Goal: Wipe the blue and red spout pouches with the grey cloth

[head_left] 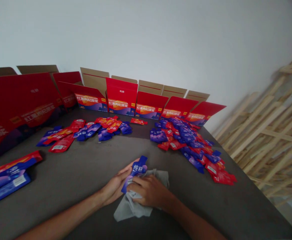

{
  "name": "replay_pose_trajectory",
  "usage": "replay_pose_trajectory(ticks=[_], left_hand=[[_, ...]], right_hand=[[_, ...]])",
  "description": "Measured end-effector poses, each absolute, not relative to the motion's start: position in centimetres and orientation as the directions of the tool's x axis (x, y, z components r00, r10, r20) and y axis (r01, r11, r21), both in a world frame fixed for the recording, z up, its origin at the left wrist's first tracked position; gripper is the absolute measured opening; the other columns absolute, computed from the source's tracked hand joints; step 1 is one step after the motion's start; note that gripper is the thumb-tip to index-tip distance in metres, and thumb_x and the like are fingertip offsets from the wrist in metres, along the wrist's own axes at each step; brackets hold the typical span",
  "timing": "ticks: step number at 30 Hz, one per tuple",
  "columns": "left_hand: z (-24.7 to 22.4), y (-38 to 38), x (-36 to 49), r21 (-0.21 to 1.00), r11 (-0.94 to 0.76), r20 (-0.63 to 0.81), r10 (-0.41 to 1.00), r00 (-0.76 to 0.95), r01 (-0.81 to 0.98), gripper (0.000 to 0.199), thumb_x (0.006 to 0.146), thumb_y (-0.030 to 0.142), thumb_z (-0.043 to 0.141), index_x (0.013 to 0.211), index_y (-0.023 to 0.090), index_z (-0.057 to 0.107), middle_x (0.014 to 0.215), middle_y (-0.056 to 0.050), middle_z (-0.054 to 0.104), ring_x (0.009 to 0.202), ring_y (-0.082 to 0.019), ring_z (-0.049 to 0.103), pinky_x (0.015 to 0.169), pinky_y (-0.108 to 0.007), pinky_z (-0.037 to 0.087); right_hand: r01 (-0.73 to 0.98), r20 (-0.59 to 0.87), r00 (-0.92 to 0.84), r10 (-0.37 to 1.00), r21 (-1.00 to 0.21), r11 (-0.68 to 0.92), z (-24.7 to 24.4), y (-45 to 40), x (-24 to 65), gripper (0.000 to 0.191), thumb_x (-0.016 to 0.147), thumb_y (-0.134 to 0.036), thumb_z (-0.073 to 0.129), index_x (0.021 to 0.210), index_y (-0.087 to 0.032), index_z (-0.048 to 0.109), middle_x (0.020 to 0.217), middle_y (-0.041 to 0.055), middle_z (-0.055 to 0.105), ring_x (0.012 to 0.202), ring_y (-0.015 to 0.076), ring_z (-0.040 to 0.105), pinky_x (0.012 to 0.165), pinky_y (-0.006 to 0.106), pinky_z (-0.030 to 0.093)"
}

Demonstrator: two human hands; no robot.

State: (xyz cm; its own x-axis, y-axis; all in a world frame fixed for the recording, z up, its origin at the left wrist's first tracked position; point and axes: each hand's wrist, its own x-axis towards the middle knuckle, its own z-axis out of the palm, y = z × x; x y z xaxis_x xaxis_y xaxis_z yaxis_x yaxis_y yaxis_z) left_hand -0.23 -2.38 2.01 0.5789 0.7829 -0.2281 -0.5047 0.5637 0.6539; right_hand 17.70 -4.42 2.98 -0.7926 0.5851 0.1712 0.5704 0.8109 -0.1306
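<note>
A purple-blue sachet [138, 168] with white lettering lies tilted along the fingers of my left hand [116, 186], which supports it from the left and beneath. My right hand [149, 190] is closed around a crumpled grey cloth [133, 206] and presses it against the sachet's lower part. Folds of the cloth stick out above and below the right hand. Both hands are low over the dark table, near its front. The left fingertips are partly hidden behind the sachet.
Red open boxes [122, 98] line the table's back and left side. A large pile of red and blue sachets [185, 133] spreads at the right, with a smaller group [108, 126] at centre-left. More sachets [11, 176] lie at the left edge. Wooden frames [273, 140] stand beyond the right edge.
</note>
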Motion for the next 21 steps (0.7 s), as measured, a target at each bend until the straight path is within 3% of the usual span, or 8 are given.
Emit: replay_pose_trajectory(ticks=[6,9,13,17,21], left_hand=[[3.2,-1.3,-0.8,0.703,0.487,-0.239,0.849,0.472,-0.519,0.055,0.093,0.025,0.058,0.146,0.024,0.042,0.125,-0.011,0.067,0.096,-0.020,0.069,0.085,-0.030,0.054],[3.7,0.9,-0.9,0.758,0.401,-0.242,0.906,0.348,-0.515,0.046,0.093,0.021,0.056,0.138,0.024,0.050,0.119,-0.008,0.070,0.086,-0.015,0.069,0.076,-0.025,0.056],[4.8,5.5,1.5,0.799,0.354,-0.268,0.933,0.238,-0.486,0.032,0.095,0.011,0.045,0.123,0.017,0.058,0.095,-0.006,0.072,0.061,-0.010,0.064,0.058,-0.020,0.054],[6.1,10.8,6.9,0.836,0.324,-0.256,0.944,0.208,-0.444,0.035,0.090,-0.001,0.042,0.120,0.013,0.054,0.081,-0.003,0.069,0.054,-0.007,0.060,0.055,-0.018,0.050],[5.8,14.8,13.0,0.868,0.295,-0.216,0.949,0.231,-0.400,0.033,0.088,0.000,0.052,0.118,0.012,0.055,0.086,-0.004,0.068,0.058,-0.008,0.060,0.058,-0.019,0.050]], right_hand=[[0.751,0.247,-0.600,0.761,-0.155,0.642,2.9,-2.9,18.6,0.023,0.094,-0.031,0.058,0.115,-0.024,0.057,0.106,0.0042,0.063,0.087,0.0177,0.063,0.069,0.026,0.046],[0.735,0.206,-0.629,0.750,-0.156,0.660,2.5,-2.6,18.7,0.023,0.092,-0.031,0.060,0.114,-0.025,0.057,0.105,0.0022,0.063,0.086,0.0174,0.063,0.068,0.026,0.045],[0.711,0.182,-0.657,0.731,-0.172,0.682,2.0,-2.9,18.3,0.026,0.091,-0.032,0.062,0.115,-0.027,0.056,0.106,-0.0002,0.062,0.084,0.0166,0.063,0.067,0.026,0.044],[0.718,0.175,-0.644,0.744,-0.195,0.668,2.0,-2.9,18.1,0.025,0.091,-0.031,0.062,0.115,-0.028,0.055,0.106,-0.0015,0.063,0.084,0.0166,0.062,0.068,0.026,0.044],[0.718,0.168,-0.649,0.742,-0.185,0.671,2.0,-2.8,18.2,0.025,0.093,-0.034,0.061,0.115,-0.027,0.055,0.106,-0.0011,0.063,0.082,0.0167,0.062,0.068,0.026,0.043]])
